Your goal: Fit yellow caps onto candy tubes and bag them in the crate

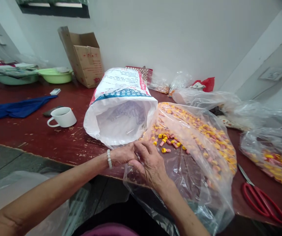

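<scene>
My left hand (124, 154), with a pale bead bracelet at the wrist, meets my right hand (153, 164) over the table's front edge. The fingers of both are bent and pressed together, and whatever they hold is hidden. Just beyond them a white woven sack (123, 83) lies with its mouth facing me; small clear plastic tubes (128, 111) are inside. Right of the sack spreads a large clear plastic bag (180, 170) full of small yellow-capped pieces (219, 141) with red-and-white bodies. Several such pieces lie loose at its mouth, close to my right hand.
Red-handled scissors (262, 200) lie at the right, near another clear bag (273, 160) of pieces. A white mug (63, 117) and blue cloth (18, 108) are on the left. Behind stand a cardboard box (86, 62) and a green basin (54, 77) on the red table (32, 131).
</scene>
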`<action>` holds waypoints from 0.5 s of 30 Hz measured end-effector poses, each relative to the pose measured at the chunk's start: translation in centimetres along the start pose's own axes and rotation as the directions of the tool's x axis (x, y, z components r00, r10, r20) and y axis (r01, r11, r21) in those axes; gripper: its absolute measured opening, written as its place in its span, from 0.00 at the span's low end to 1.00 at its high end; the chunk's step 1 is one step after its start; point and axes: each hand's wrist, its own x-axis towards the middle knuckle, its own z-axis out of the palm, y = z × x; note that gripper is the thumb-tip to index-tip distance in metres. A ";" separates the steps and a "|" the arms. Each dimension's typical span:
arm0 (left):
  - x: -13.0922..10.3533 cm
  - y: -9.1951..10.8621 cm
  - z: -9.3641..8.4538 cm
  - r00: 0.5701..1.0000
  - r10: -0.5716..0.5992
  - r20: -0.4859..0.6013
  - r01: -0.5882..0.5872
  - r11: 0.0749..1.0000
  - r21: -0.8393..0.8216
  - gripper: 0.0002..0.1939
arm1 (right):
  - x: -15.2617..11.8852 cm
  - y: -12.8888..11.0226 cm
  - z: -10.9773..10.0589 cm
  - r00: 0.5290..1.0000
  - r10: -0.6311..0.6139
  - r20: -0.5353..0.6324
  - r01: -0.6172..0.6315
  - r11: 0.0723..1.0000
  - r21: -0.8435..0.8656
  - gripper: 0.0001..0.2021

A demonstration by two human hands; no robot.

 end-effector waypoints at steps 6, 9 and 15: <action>-1.1 0.8 0.7 0.950 -0.220 0.220 0.271 0.933 -0.237 0.38 | -1.0 1.3 1.2 0.976 0.197 -0.096 -0.154 0.928 0.340 0.13; -1.6 1.6 1.5 0.960 -0.192 0.205 0.256 0.899 -0.355 0.42 | -0.8 1.3 1.2 0.811 0.568 -0.139 -0.394 0.706 0.588 0.17; -1.0 0.2 5.6 0.966 0.114 -0.233 -0.108 0.993 0.037 0.46 | -0.5 0.1 1.2 0.489 0.838 0.241 -0.341 -0.071 0.937 0.23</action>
